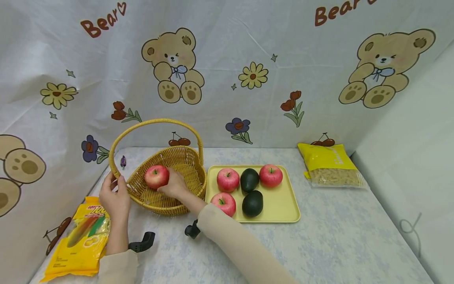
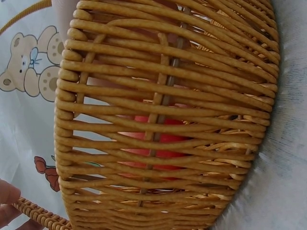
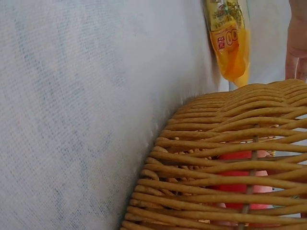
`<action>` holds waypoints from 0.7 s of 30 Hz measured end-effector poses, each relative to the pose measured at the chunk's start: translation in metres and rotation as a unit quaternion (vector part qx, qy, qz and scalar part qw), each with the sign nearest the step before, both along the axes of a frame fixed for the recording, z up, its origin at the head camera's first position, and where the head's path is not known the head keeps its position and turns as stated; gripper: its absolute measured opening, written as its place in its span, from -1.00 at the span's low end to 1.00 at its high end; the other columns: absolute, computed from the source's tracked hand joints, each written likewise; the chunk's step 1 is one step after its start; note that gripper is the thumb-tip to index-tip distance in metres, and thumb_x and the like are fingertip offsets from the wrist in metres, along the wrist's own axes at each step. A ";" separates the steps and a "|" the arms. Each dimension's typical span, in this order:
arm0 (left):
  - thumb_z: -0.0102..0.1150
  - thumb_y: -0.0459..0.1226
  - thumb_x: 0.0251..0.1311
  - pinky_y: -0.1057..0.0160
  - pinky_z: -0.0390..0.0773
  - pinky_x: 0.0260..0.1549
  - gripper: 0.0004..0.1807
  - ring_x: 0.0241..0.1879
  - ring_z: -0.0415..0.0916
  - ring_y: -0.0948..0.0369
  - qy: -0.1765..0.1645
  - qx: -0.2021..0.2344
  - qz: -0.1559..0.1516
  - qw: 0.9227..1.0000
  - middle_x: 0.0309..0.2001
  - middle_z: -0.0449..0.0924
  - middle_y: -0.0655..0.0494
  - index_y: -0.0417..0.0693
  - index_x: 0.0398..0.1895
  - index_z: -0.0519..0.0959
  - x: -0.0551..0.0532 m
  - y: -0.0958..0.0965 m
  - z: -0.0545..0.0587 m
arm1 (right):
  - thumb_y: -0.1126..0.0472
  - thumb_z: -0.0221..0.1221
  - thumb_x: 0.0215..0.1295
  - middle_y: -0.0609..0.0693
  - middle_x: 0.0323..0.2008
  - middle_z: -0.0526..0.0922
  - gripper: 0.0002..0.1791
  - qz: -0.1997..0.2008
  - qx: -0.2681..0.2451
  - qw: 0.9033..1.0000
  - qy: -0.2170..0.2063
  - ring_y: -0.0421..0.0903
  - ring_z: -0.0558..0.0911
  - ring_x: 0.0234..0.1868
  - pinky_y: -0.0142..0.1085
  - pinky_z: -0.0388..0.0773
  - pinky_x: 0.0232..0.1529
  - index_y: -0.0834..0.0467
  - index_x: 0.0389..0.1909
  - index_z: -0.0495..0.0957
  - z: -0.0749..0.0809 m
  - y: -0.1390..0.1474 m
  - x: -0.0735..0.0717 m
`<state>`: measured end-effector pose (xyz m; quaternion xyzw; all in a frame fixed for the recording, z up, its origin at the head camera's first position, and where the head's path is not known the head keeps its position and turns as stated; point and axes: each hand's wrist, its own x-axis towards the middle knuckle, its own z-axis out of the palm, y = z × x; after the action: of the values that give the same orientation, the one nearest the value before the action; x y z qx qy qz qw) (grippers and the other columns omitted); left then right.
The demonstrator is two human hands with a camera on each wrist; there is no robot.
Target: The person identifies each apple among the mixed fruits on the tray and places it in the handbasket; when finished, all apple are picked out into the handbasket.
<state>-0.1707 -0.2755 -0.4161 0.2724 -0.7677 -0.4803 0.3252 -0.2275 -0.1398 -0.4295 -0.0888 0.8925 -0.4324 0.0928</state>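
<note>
A wicker basket (image 1: 166, 210) with a tall arched handle (image 1: 157, 121) stands on the left half of the table. My left hand (image 1: 116, 199) grips the handle's left foot, the thumb and fingers around it. Inside the basket my right hand (image 1: 176, 186) holds a red apple (image 1: 156, 176) from its right side, most of the fingers hidden behind the fruit. Through the weave, both wrist views catch the apple's red skin (image 2: 168, 143). Beside the basket, a yellow tray (image 1: 283, 209) carries several red apples (image 1: 228, 180) and two dark green avocados (image 1: 252, 204).
A yellow snack bag (image 1: 79, 246) lies at the front left, close to my left forearm. Toward the back right rests a yellow-and-clear bag (image 1: 331, 165) of beige pieces. Behind the table hangs a bear-print curtain (image 1: 220, 51). My right sleeve (image 1: 241, 244) passes in front of the tray's corner.
</note>
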 end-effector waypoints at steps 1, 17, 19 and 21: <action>-0.08 -0.11 0.45 0.09 0.48 0.14 -0.54 0.16 0.47 0.05 -0.001 0.001 0.000 1.000 0.23 0.52 -0.02 0.01 0.35 0.44 0.000 0.000 0.000 | 0.17 0.46 0.04 -0.02 0.19 0.54 -0.23 0.004 0.001 1.000 0.002 -0.07 0.44 0.26 -0.21 0.47 0.18 0.07 0.30 0.36 0.001 0.001 0.001; -0.06 -0.12 0.45 0.15 0.49 0.09 -0.55 0.15 0.47 0.07 0.004 0.004 -0.003 1.000 0.23 0.53 -0.03 0.01 0.34 0.45 0.000 -0.001 0.001 | 0.07 0.40 0.14 0.01 0.39 0.35 -0.11 0.144 -0.121 0.981 -0.038 -0.03 0.53 0.24 -0.39 0.52 0.01 0.03 0.47 0.19 0.052 0.050 0.046; -0.06 -0.12 0.45 0.19 0.48 0.07 -0.55 0.14 0.46 0.06 0.004 0.005 -0.004 1.000 0.23 0.52 -0.04 0.02 0.34 0.44 0.000 -0.002 0.001 | 0.05 0.39 0.14 -0.05 0.35 0.39 -0.13 0.149 -0.128 0.980 -0.042 -0.09 0.52 0.24 -0.40 0.51 0.03 -0.02 0.46 0.21 0.057 0.062 0.053; -0.06 -0.12 0.44 0.22 0.48 0.05 -0.54 0.13 0.47 0.07 0.005 0.004 -0.006 1.000 0.22 0.53 -0.02 0.02 0.34 0.45 0.000 -0.002 0.001 | 0.05 0.39 0.15 -0.08 0.32 0.42 -0.16 0.154 -0.138 0.978 -0.042 -0.13 0.50 0.24 -0.39 0.51 0.05 -0.05 0.44 0.23 0.060 0.074 0.058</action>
<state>-0.1707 -0.2774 -0.4156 0.2669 -0.7655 -0.4866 0.3256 -0.1694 -0.0656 -0.3695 -0.2191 0.7953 -0.5349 0.1823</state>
